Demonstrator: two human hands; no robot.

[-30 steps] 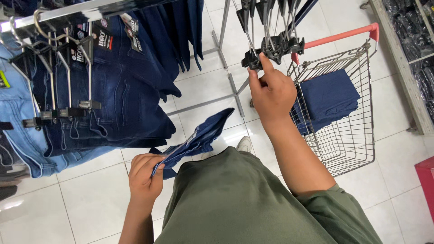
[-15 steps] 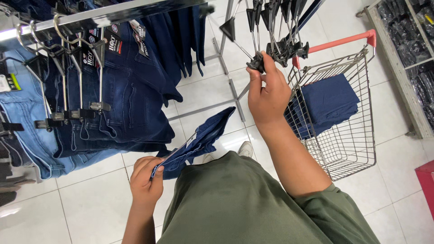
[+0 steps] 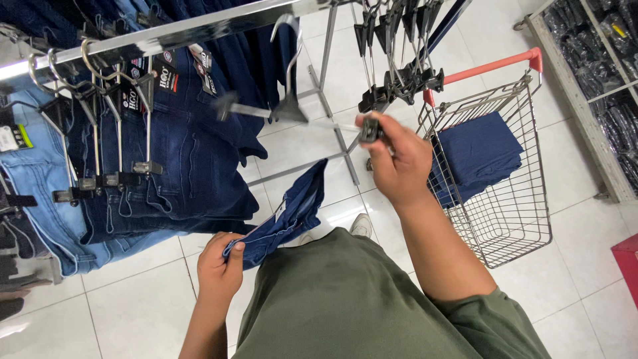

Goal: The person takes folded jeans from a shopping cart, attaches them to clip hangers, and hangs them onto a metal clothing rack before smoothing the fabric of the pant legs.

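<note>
Clothing rack aisle: two hands, one clip hanger, one pair of jeans.
Right hand (image 3: 397,163) pinches a black clip of a metal clip hanger (image 3: 292,110) held out level, centre; left hand (image 3: 219,269) closed on folded dark blue denim jeans (image 3: 292,213), near and low; chrome rail of hung jeans (image 3: 166,166) at left; wire shopping trolley with red handle (image 3: 505,219) at right, holding folded navy cloth (image 3: 475,156).
</note>
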